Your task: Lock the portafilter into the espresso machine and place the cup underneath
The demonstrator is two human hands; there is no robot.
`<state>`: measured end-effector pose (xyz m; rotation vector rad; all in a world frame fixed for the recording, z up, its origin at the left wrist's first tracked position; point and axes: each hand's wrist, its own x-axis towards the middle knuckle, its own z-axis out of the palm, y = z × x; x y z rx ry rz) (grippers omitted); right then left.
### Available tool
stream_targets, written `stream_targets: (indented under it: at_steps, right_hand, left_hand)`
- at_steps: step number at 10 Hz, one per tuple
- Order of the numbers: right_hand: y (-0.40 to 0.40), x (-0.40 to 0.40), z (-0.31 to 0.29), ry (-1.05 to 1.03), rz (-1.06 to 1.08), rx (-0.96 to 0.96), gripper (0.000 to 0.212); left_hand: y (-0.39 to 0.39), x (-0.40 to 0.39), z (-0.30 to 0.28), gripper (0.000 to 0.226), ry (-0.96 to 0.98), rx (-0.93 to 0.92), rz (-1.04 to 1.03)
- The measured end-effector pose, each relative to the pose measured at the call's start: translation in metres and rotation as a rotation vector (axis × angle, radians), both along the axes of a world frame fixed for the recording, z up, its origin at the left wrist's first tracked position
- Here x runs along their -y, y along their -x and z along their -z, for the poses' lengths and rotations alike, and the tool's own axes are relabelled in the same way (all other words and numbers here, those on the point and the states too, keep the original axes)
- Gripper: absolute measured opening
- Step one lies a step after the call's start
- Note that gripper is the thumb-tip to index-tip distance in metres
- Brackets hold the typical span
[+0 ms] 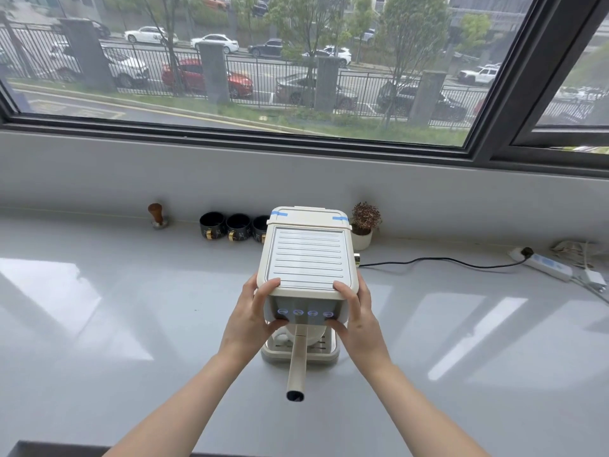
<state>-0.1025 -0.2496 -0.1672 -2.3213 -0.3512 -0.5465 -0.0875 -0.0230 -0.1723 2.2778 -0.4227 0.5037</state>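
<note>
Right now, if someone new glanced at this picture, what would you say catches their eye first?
First, the cream espresso machine at the centre of the grey counter, gripped at its front corners by the left hand and right hand. Its portafilter handle juts straight toward the viewer, above a white cup on the drip tray. Behind, three black cups line the wall by the wide window.

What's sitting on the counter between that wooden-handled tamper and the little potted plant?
In the head view, between the tamper and the potted plant stand three black cups in a row, then the back of the cream espresso machine, which partly hides the third cup.
</note>
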Motion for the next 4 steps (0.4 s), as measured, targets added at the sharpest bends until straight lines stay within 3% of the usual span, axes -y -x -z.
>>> stream_targets:
  at_steps: [1,2,3,4]
  right_hand:
    - [0.004,0.008,-0.011,0.102,-0.016,-0.069,0.088]
    - [0.009,0.012,-0.036,0.069,-0.045,-0.224,0.079]
    - [0.017,0.004,-0.099,-0.121,0.001,-0.128,0.054]
    - [0.044,-0.005,-0.200,-0.556,-0.189,0.137,0.036]
  left_hand:
    - [0.000,-0.001,0.001,0.092,-0.004,-0.003,-0.003]
    - [-0.001,-0.001,0.001,0.091,-0.005,0.002,-0.010]
    - [-0.001,-0.001,0.000,0.092,-0.007,0.013,-0.011]
    - [-0.001,-0.001,0.000,0.093,0.012,-0.004,0.003]
